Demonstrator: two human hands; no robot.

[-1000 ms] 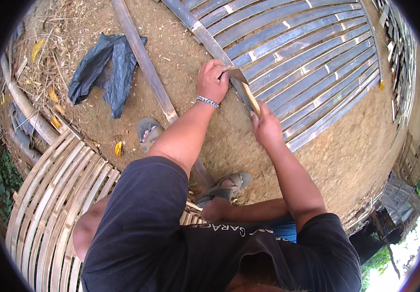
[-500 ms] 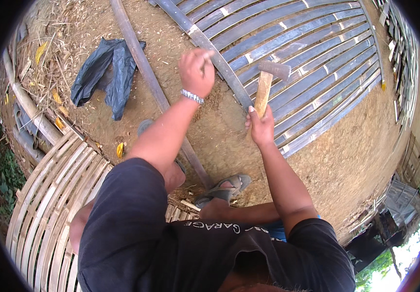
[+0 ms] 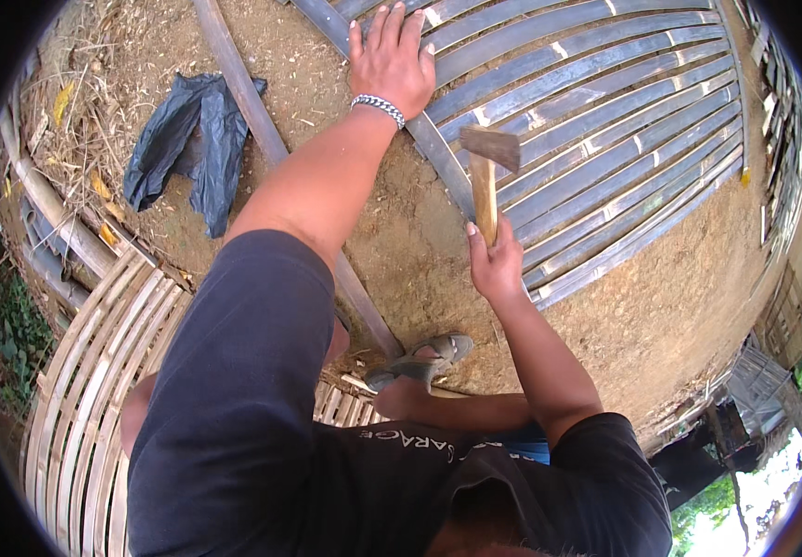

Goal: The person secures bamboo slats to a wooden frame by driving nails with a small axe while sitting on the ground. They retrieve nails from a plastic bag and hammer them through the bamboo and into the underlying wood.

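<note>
My left hand [image 3: 392,67], with a chain bracelet at the wrist, lies with fingers spread on the near edge of a bamboo slat panel [image 3: 596,146]. Under and beside it runs the panel's dark edge strip [image 3: 445,162], which crosses the slat ends. My right hand [image 3: 497,262] is wrapped round the wooden handle of a hammer [image 3: 484,193]. The hammer's broad head is up, over the slats near the panel's edge. Whether the head touches anything, I cannot tell.
A black plastic bag [image 3: 211,139] lies on the dirt at the left. Beside it a long strip [image 3: 262,116] runs toward my sandalled foot [image 3: 429,357]. Another bamboo slat structure [image 3: 95,371] is at the lower left. Several loose slats [image 3: 784,158] are piled at the far right.
My left hand has moved up and forward, from loosely curled fingers to spread ones on the panel edge. The hammer in my right hand has shifted slightly left and lower.
</note>
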